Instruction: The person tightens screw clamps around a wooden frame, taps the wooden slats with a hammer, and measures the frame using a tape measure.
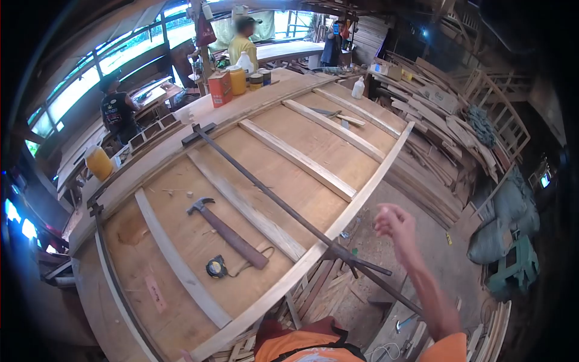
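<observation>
Right hand (395, 224) is held raised, well clear of the near rail (368, 192), with its fingers loosely curled; nothing can be seen gripped in it. Of the left hand (186, 356), only a sliver is shown beside the near rail, towards the near left corner of the plywood surface (313, 142); whether it is open, or has hold of anything, cannot be told.

Between the two hands a steel bar clamp (289, 209) is laid across the surface. Its long axis is run from the far edge to the near edge, slanting rightward as it comes closer, and its near end is carried out past the near rail. That overhanging end is placed below and to the left of the right hand, apart from it, and the bar's tail is crossed by the right forearm. By the right hand, the clamp is more nearly approached than by the left.

Left of the bar, a claw hammer (232, 235) and a tape measure (217, 266) are set down near the near edge. Along the left edge, a second clamp (111, 265) is fitted.
</observation>
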`<move>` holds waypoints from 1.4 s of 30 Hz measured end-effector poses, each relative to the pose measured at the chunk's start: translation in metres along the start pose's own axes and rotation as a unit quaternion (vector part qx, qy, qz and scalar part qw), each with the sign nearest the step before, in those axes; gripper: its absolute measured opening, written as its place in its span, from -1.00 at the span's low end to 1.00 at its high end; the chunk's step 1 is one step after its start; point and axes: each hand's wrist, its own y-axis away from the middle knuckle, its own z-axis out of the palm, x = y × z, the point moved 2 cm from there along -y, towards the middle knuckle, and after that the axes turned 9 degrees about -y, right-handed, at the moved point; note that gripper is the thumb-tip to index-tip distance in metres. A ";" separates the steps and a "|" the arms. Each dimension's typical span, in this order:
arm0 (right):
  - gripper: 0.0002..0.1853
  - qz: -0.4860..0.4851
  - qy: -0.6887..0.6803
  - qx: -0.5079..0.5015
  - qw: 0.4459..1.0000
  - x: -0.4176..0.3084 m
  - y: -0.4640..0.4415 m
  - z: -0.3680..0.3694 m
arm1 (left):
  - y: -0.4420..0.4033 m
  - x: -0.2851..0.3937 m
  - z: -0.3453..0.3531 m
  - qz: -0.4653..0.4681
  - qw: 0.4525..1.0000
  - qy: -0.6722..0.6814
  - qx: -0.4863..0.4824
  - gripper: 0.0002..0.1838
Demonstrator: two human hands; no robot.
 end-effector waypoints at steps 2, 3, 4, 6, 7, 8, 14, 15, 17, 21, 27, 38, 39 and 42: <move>-0.57 0.027 -0.002 0.080 0.996 0.065 -0.064 -0.040 | -0.006 -0.003 0.006 0.036 0.998 -0.055 0.025 -0.27; -0.57 0.030 -0.002 0.079 0.996 0.095 -0.090 -0.057 | -0.006 -0.004 0.007 0.061 0.993 -0.096 0.039 -0.24; -0.29 0.104 -0.004 0.117 0.988 0.125 -0.114 -0.074 | -0.007 -0.006 0.008 0.084 0.986 -0.134 0.057 -0.21; 0.02 0.175 -0.007 0.150 0.973 0.169 -0.157 -0.084 | -0.003 -0.010 0.011 0.158 0.953 -0.242 0.090 -0.15; 0.14 0.193 -0.023 0.167 0.967 0.189 -0.175 -0.085 | 0.000 -0.012 0.012 0.197 0.927 -0.298 0.112 -0.12; 0.19 0.204 -0.031 0.172 0.963 0.189 -0.181 -0.078 | 0.004 -0.014 0.011 0.238 0.897 -0.349 0.132 -0.09; -0.25 0.163 -0.092 0.132 0.973 0.223 -0.213 -0.041 | 0.044 -0.043 0.009 0.443 0.646 -0.578 0.226 0.09; -0.25 0.174 -0.088 0.107 0.975 0.232 -0.217 -0.040 | 0.053 -0.047 0.011 0.458 0.620 -0.593 0.231 0.12; -0.27 0.160 -0.118 0.085 0.976 0.235 -0.223 -0.055 | 0.068 -0.054 0.016 0.443 0.630 -0.591 0.239 0.14; -0.29 0.161 -0.203 0.111 0.960 0.232 -0.222 -0.056 | 0.074 -0.050 0.034 0.446 0.604 -0.660 0.026 0.19; -0.31 0.061 -0.254 0.128 0.957 0.260 -0.239 -0.040 | 0.021 -0.050 0.052 0.436 0.482 -0.760 -0.014 -0.01; -0.30 0.031 -0.114 0.206 0.971 0.265 -0.246 -0.037 | 0.014 -0.044 0.046 0.468 0.499 -0.729 0.029 -0.07; -0.33 0.048 -0.097 0.210 0.972 0.257 -0.243 -0.038 | 0.015 -0.043 0.047 0.464 0.501 -0.730 0.024 -0.08; -0.38 0.052 -0.091 0.202 0.974 0.257 -0.245 -0.039 | 0.015 -0.040 0.050 0.461 0.499 -0.734 0.017 -0.11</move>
